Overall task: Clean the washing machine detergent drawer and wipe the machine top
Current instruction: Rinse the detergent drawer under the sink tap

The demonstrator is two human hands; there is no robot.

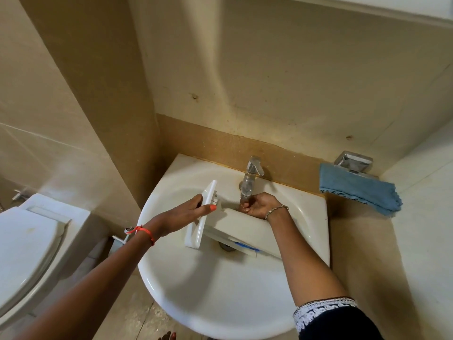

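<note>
The left hand point(196, 207) grips the white plastic detergent drawer point(239, 223), the right hand point(260, 204) curls, hold unclear, under the chrome tap point(252, 171); wet plastic may slip.

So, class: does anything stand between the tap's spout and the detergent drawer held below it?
Yes: the right hand, fingers curled, sits at the mouth of the tap, above the detergent drawer. Nothing else intervenes; the left hand grips its front panel.
</note>
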